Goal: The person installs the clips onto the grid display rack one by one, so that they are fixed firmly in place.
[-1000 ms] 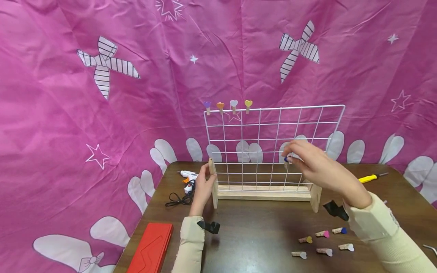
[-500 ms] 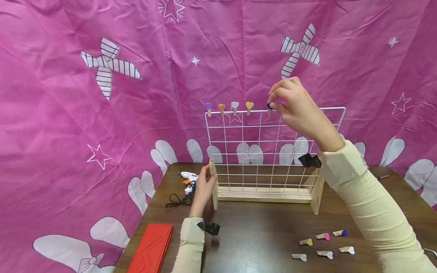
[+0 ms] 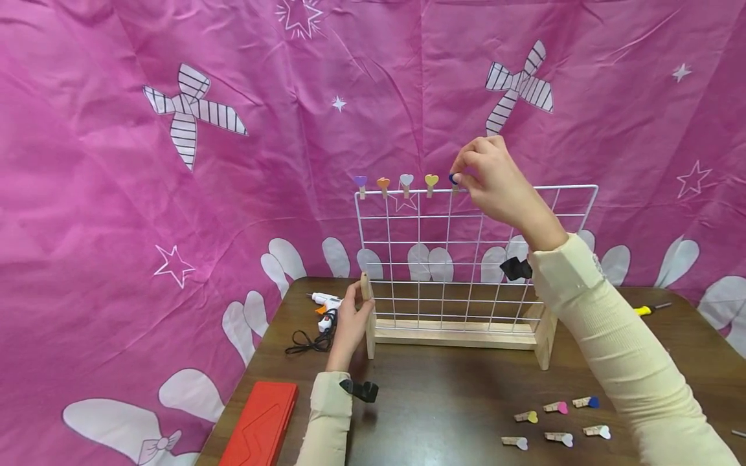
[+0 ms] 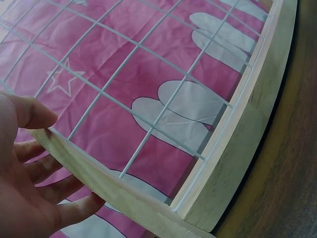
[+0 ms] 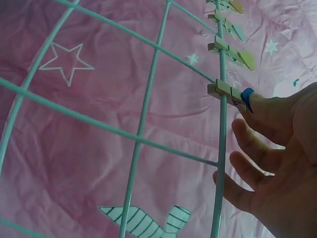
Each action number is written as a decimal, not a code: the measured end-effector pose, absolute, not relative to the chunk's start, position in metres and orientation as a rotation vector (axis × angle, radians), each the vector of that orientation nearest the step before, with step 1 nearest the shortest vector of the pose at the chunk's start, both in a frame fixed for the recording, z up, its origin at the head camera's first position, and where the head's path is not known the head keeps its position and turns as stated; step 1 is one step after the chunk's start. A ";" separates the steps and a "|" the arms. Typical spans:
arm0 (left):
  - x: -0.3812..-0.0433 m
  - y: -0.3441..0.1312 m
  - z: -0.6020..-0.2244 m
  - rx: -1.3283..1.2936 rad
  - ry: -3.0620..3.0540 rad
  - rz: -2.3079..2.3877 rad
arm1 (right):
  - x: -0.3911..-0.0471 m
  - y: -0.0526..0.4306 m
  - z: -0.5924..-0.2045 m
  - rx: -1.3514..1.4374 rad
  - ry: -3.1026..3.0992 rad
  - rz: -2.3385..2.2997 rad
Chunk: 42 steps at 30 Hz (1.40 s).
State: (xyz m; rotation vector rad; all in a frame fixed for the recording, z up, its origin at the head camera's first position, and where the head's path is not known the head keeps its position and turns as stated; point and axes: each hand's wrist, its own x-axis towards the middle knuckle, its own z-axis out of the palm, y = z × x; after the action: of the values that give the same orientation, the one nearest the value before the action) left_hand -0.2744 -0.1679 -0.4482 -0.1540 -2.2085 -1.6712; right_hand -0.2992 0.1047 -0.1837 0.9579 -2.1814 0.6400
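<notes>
My right hand [image 3: 492,178] pinches a small wooden clothespin [image 5: 223,90] with a blue heart between thumb and forefinger. Its wooden jaws straddle the top wire of a white grid panel [image 3: 418,217], beside a crossing wire, while the other fingers spread past that wire. Left of it along the wire stand a yellow-heart clothespin [image 3: 431,182], a white-heart one [image 3: 406,180], an orange-heart one [image 3: 383,184] and a purple-heart one [image 3: 361,182]. My left hand [image 3: 351,320] grips the wooden side post [image 4: 84,173] of the panel's stand, thumb on one face and fingers on the other.
Several loose heart clothespins [image 3: 555,407] lie in two rows on the brown table [image 3: 431,401] at front right. A red case [image 3: 259,421] lies front left. Behind my left hand is a white glue gun [image 3: 326,300] with a black cord. A yellow-handled tool [image 3: 643,310] lies back right.
My right hand has risen from the middle of the grid to its top wire, carrying the blue-heart clothespin, then shifted slightly left along it. My left hand stays on the post.
</notes>
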 end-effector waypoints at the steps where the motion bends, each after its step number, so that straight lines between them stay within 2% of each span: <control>1: -0.274 -0.168 -0.448 -0.153 -2.209 -1.667 | -0.299 0.105 -0.185 0.950 -2.189 0.645; 9: -0.275 -0.167 -0.449 -0.126 -2.216 -1.642 | -0.289 0.113 -0.191 0.939 -2.267 0.629; 15: -0.275 -0.163 -0.450 -0.129 -2.221 -1.644 | -0.270 0.138 -0.209 0.973 -2.181 0.594; 24: -0.268 -0.161 -0.441 -0.138 -2.215 -1.660 | -0.236 0.182 -0.252 0.970 -2.131 0.575; 29: -0.277 -0.167 -0.449 -0.133 -2.191 -1.648 | -0.225 0.200 -0.279 1.010 -2.102 0.560; 42: -0.280 -0.165 -0.451 -0.107 -2.197 -1.652 | -0.199 0.256 -0.369 0.894 -2.290 0.555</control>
State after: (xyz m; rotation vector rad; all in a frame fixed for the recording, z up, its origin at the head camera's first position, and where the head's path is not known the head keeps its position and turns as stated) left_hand -0.2805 -0.1646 -0.4514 -0.1066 -2.1969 -1.6517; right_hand -0.1993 0.2561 -0.3685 0.8944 -2.2897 0.5552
